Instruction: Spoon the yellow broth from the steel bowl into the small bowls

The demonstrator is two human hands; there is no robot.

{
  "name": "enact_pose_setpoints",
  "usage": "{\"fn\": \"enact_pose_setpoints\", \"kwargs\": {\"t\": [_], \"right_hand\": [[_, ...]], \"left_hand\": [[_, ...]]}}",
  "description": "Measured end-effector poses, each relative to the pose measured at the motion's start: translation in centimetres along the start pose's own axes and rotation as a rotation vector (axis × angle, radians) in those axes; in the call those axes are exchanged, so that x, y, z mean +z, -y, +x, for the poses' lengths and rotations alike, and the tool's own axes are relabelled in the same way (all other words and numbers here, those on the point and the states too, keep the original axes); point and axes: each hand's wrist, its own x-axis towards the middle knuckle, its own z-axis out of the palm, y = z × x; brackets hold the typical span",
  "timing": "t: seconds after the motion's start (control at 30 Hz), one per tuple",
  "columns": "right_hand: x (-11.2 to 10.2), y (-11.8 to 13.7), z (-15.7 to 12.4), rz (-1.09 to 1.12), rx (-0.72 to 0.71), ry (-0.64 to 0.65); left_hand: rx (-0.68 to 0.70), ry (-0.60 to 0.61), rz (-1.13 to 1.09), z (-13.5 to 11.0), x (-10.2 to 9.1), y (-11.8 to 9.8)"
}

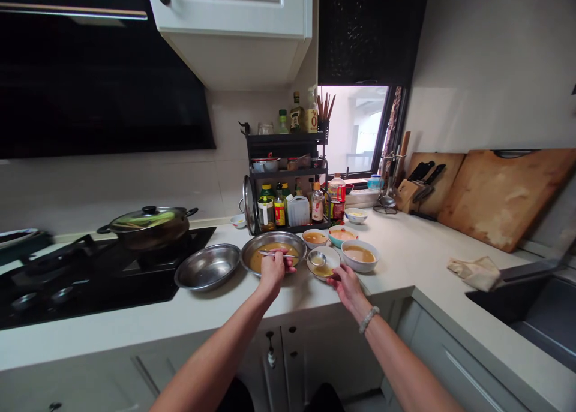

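My left hand (274, 269) is closed on the handle of a metal ladle (316, 258), whose scoop hangs over a small white bowl (324, 263) with some brown liquid in it. My right hand (345, 283) grips that bowl's near rim and tilts it. Behind the left hand stands a steel bowl (272, 247) full of the same brown liquid. An empty steel bowl (207, 266) sits to its left. Three other small bowls (360, 255) (342, 235) (314, 238) of liquid stand just beyond.
A black hob (90, 274) on the left carries a lidded wok (148, 225). A black rack of bottles and jars (288, 184) stands at the back. Wooden boards (499, 196) and a knife block (411, 191) lean at the right wall. A cloth (474, 272) lies near the sink (535, 316).
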Motion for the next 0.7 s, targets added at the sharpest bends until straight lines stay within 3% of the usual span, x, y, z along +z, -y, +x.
{"fn": "enact_pose_setpoints", "kwargs": {"t": [0.17, 0.37, 0.5, 0.7], "right_hand": [[0.0, 0.0, 0.0, 0.003, 0.005, 0.001], [-0.1, -0.2, 0.4, -0.002, 0.002, -0.015], [-0.1, -0.4, 0.5, -0.006, -0.002, -0.027], [-0.1, -0.5, 0.2, -0.009, -0.009, -0.032]], "left_hand": [[0.068, -0.027, -0.025, 0.3, -1.0, -1.1], [0.223, -0.057, 0.022, 1.2, -3.8, -2.3], [0.403, -0.008, 0.303, 1.7, -6.3, -1.8], [0.726, 0.259, 0.79, 0.6, -8.5, -1.3]]}}
